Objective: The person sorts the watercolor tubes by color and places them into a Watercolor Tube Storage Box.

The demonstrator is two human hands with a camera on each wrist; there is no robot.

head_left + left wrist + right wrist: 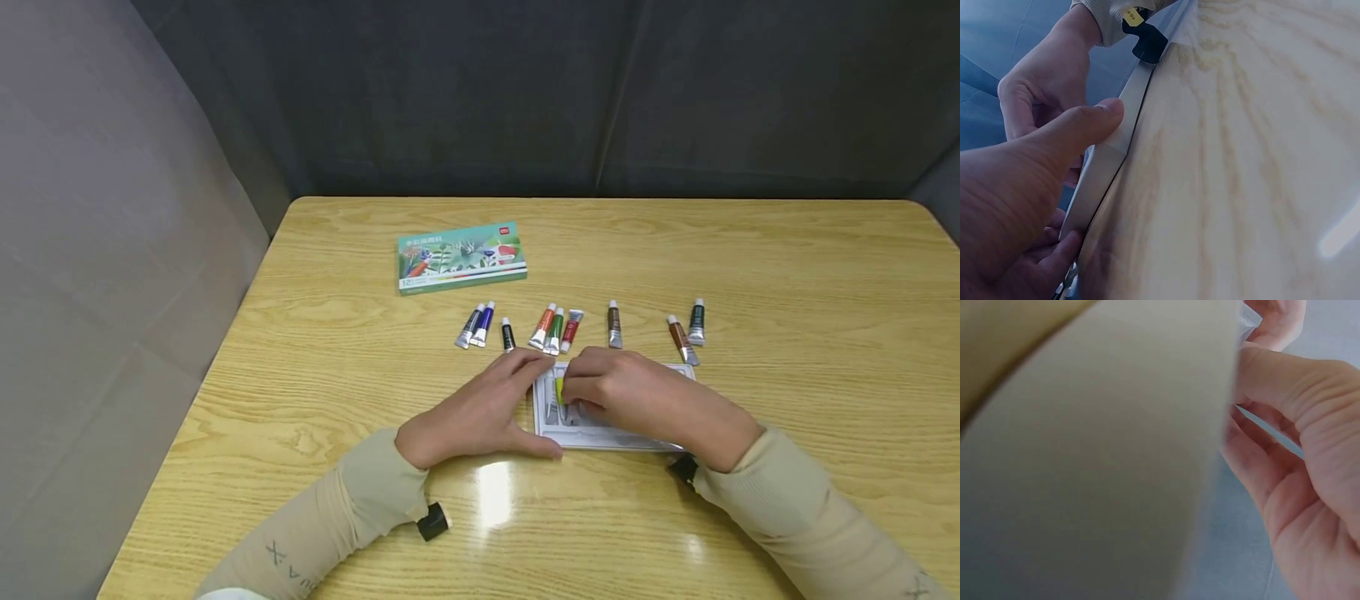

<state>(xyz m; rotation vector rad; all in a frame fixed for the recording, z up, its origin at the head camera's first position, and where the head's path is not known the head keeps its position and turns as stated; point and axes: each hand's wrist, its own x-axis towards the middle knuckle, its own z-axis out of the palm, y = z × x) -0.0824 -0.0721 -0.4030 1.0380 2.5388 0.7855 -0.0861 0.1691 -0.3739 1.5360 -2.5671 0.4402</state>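
A white plastic tray (615, 440) lies on the table under both hands. My left hand (483, 412) holds its left end, with the thumb along the front side and the fingertips at the back corner. In the left wrist view, the thumb (1094, 122) of that hand rests against the tray wall (1100, 172). Over the tray's left part, my right hand (626, 392) pinches a yellow paint tube (559, 390), mostly hidden by the fingers. A white paint tube (551, 402) lies in the leftmost slot. The tray's side fills much of the right wrist view.
Behind the tray lie several loose paint tubes, among them a blue tube (484, 323), a black tube (507, 333), a red tube (572, 331) and a brown tube (682, 339). A green paint box (462, 258) lies farther back on the wooden table (337, 350).
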